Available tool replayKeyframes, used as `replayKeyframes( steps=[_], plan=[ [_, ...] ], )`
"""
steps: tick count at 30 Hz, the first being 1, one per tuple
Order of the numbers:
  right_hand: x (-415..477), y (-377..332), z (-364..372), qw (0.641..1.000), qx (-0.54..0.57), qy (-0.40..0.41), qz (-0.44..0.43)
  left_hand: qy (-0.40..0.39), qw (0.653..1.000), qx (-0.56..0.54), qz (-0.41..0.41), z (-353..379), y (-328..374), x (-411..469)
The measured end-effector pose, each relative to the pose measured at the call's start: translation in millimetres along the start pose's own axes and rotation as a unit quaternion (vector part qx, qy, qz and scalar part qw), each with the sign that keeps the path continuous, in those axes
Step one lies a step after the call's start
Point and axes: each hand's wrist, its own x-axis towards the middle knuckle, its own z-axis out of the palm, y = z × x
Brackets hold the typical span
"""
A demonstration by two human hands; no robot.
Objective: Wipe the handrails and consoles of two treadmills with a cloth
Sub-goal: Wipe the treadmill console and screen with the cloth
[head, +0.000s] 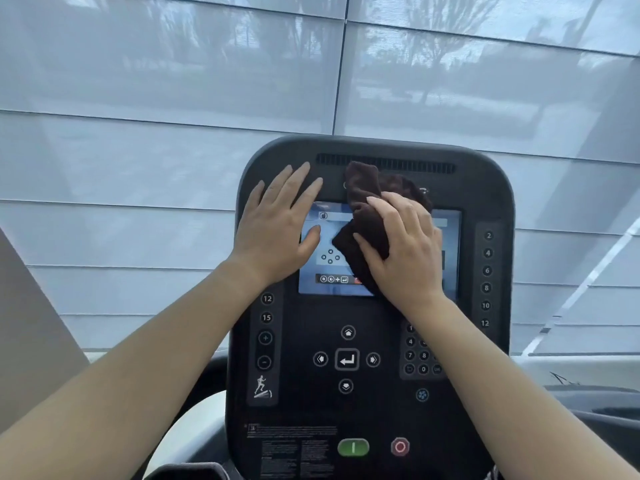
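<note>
Hands — left [277, 223] flat, right [401, 247] round cloth [363, 192]

Soft daylight filters through blinds [166, 81]; edges seem slightly warped.

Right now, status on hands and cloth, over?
Left hand flat on console, over screen's left edge. Right hand holds dark cloth against screen. Nothing in the way.

The left hand [277, 230] lies flat, fingers straight, on the upper left of the treadmill console [374, 403], overlapping the lit screen [325, 261]. The right hand [403, 251] presses a bunched dark brown cloth [367, 202] against the screen's middle. Below sit arrow keys, a green button [353, 447] and a red button [400, 446]. Shaded windows [173, 98] fill the background.
</note>
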Motion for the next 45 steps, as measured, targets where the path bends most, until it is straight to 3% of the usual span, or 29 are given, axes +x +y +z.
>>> replayKeyframes(
  steps=[8, 14, 21, 27, 37, 45],
  plan=[
    [19, 2, -2, 0.998, 0.011, 0.011, 0.055, -0.023, 1.000, 0.018, -0.011, 0, 16, 2],
    [-12, 21, -7, 1.000, 0.004, 0.012, -0.005, -0.033, 0.999, 0.032, -0.013, 1, 26, 2],
    [34, 25, -9, 0.999, 0.012, 0.034, 0.031, -0.055, 0.998, 0.034, -0.019, -7, 39, 27],
    [3, 36, -12, 0.999, 0.011, 0.034, 0.013, -0.041, 0.998, 0.044, -0.017, 4, 45, 24],
    [83, 66, -30, 0.999, 0.013, 0.024, 0.037, -0.040, 0.998, 0.051, -0.015, 3, 65, 84],
    [17, 83, -29, 0.999, -0.015, 0.035, -0.013, 0.052, 0.998, 0.042, -0.011, 30, 58, 78]
  ],
)
